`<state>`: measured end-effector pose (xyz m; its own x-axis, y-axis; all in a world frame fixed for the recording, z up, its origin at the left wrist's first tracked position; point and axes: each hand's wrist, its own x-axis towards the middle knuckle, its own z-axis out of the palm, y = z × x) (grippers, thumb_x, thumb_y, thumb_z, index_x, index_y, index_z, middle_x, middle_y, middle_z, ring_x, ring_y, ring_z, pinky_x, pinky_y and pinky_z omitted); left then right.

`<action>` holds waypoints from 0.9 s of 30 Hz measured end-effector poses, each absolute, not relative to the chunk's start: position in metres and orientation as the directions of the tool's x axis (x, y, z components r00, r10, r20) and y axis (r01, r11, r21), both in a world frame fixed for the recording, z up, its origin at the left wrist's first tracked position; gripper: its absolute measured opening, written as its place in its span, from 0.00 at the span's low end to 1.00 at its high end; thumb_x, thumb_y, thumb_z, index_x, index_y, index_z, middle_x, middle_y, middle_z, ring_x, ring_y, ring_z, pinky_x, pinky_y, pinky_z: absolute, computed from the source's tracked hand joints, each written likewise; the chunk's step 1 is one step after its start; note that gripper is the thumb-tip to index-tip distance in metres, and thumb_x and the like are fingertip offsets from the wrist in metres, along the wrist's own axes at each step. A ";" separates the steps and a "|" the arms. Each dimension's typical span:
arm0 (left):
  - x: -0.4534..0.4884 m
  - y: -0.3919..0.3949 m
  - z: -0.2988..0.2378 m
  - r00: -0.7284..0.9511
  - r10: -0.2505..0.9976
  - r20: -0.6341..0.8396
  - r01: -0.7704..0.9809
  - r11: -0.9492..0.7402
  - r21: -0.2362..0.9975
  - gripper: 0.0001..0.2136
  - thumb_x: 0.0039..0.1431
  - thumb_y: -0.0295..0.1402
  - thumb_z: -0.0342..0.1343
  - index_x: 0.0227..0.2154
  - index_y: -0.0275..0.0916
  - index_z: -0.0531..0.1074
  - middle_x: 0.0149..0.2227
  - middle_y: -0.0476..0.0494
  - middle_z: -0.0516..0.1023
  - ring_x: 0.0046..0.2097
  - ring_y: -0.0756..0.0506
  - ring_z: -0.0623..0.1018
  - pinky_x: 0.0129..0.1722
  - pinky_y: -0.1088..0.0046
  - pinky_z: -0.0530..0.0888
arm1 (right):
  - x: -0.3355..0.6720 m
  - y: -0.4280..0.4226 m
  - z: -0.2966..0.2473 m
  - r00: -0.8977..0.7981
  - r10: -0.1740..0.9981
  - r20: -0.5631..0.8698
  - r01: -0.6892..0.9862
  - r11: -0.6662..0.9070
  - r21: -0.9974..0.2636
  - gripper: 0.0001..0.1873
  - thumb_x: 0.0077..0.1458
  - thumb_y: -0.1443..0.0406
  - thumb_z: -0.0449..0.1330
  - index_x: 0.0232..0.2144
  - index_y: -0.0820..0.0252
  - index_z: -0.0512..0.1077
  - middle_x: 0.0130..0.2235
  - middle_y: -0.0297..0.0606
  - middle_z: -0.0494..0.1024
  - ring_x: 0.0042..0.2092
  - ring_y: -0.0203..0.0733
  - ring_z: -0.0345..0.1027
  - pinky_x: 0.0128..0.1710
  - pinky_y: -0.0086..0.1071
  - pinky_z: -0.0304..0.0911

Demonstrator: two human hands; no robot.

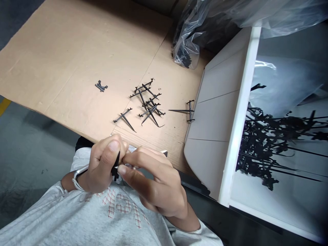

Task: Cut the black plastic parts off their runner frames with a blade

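Close to my chest, my left hand is closed around a small black plastic part, its thumb pressed along it. Most of the part is hidden by the fingers. My right hand meets it from the other side, thumb and forefinger pinched together against the part. A tiny pale tip shows at the right thumb; I cannot make out what it belongs to. Beyond the hands, several black T-shaped plastic pieces with thin tapering stems lie in a loose pile on the cardboard. One similar T-shaped piece lies nearer.
A short black bracket-like piece lies alone on the left. Another T-shaped piece touches the white bin. Inside that bin are many tangled black parts. A clear plastic bag with black pieces stands at the back.
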<state>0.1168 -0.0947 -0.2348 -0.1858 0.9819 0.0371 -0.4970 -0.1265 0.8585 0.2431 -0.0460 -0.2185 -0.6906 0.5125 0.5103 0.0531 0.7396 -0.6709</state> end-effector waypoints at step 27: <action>0.114 -0.087 -0.240 -0.218 0.975 -0.034 -0.394 -0.056 0.918 0.22 0.69 0.44 0.45 0.19 0.41 0.55 0.18 0.55 0.52 0.20 0.52 0.52 0.21 0.73 0.60 | 0.248 -0.039 -0.227 -0.662 0.687 0.300 -0.108 0.309 -0.945 0.10 0.59 0.63 0.64 0.42 0.56 0.68 0.36 0.35 0.73 0.33 0.33 0.68 0.32 0.29 0.69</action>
<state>0.1138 -0.0869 -0.2404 -0.2176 0.9755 -0.0336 -0.3937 -0.0562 0.9175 0.2485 -0.0390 -0.2269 -0.6616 0.6870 0.3004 -0.1081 0.3091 -0.9449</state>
